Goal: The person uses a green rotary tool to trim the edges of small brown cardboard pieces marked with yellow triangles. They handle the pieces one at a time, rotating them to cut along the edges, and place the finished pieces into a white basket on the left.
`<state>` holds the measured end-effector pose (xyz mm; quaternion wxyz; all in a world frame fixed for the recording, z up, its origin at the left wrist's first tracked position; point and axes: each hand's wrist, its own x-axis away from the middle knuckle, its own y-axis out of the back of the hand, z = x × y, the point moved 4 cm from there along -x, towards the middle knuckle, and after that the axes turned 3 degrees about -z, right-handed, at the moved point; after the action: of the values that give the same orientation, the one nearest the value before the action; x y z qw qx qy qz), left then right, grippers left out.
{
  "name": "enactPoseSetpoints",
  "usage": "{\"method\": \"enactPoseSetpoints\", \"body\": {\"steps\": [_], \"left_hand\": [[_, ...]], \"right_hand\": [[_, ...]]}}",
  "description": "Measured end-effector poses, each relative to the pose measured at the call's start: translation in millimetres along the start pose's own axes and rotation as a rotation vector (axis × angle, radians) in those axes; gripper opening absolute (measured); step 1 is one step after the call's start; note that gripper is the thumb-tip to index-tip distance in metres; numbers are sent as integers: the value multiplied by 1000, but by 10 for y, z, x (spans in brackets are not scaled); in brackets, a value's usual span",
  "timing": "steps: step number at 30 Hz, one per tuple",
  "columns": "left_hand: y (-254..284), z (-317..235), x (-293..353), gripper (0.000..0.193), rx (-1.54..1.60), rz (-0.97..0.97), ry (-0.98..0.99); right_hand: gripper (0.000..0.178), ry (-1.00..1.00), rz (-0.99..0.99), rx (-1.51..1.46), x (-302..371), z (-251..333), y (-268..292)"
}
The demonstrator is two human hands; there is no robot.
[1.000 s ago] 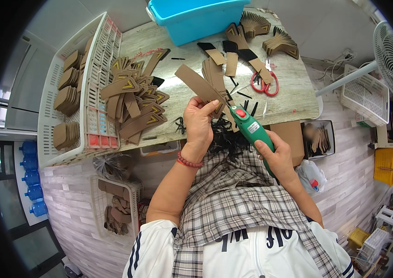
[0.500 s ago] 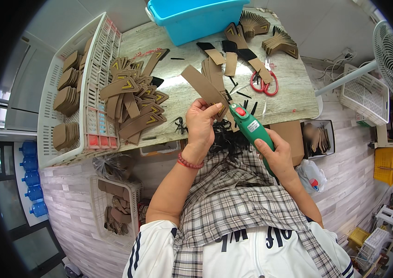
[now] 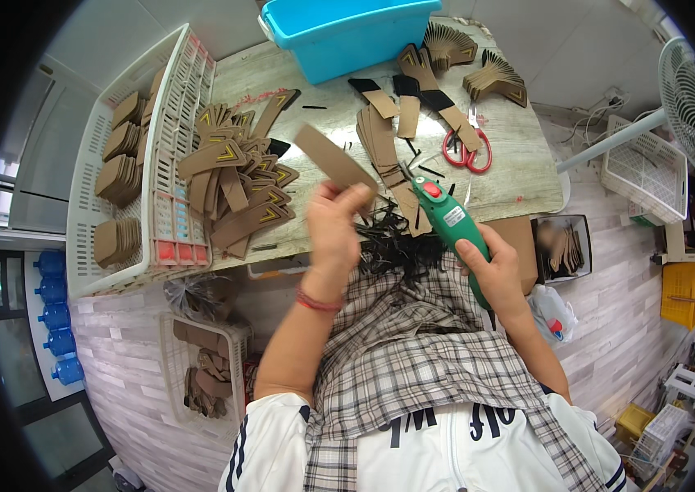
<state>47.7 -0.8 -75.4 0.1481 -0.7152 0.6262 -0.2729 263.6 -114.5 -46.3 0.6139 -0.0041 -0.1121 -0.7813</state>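
Observation:
Between the thumb and fingers of my left hand [image 3: 336,220] is a flat brown strip [image 3: 333,157], slightly blurred by motion. My right hand [image 3: 491,264] grips green electric scissors [image 3: 451,218] with a red button, their blades pointing up and left over the table. A gap separates the strip from the blades. Beneath and beyond the blades lie more brown strips [image 3: 376,139]. Black offcuts [image 3: 401,246] are heaped at the table's near edge and on my checked apron. A pile of brown strips with yellow chevrons [image 3: 237,176] lies left of my left hand.
A white plastic crate [image 3: 175,156] with stacked brown pieces stands on the table's left. Red-handled scissors [image 3: 479,156] lie at the right, beyond the blades. At the back is a blue bin [image 3: 347,49], with fanned strips [image 3: 495,79] beside it. A fan [image 3: 692,98] stands at right.
My left hand has moved left with the brown strip, away from the electric scissors' blades. My right hand and the green tool have shifted only slightly.

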Motion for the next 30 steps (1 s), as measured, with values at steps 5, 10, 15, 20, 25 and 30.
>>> {"method": "enactPoseSetpoints", "body": {"steps": [5,10,15,20,25,30], "left_hand": [[265,-698,-647,20,214,-80,-109],[-2,159,-768,23,-554,-124,-189],[-371,379,-1486,35,-1379,-142,-574],[-664,461,-1555,43,-1698,69,-650],[-698,548,-1380,32,-1693,149,-683],[-624,489,-1045,16,-1475,195,-967]], "right_hand": [[37,-20,-14,-36,51,-74,92],[36,-39,-69,-1,50,-82,141],[37,-44,-75,-13,40,-86,173],[36,-39,-68,-10,48,-109,162],[34,-49,-81,-42,-19,-187,193],[33,-30,-102,-53,-43,-155,192]]}}
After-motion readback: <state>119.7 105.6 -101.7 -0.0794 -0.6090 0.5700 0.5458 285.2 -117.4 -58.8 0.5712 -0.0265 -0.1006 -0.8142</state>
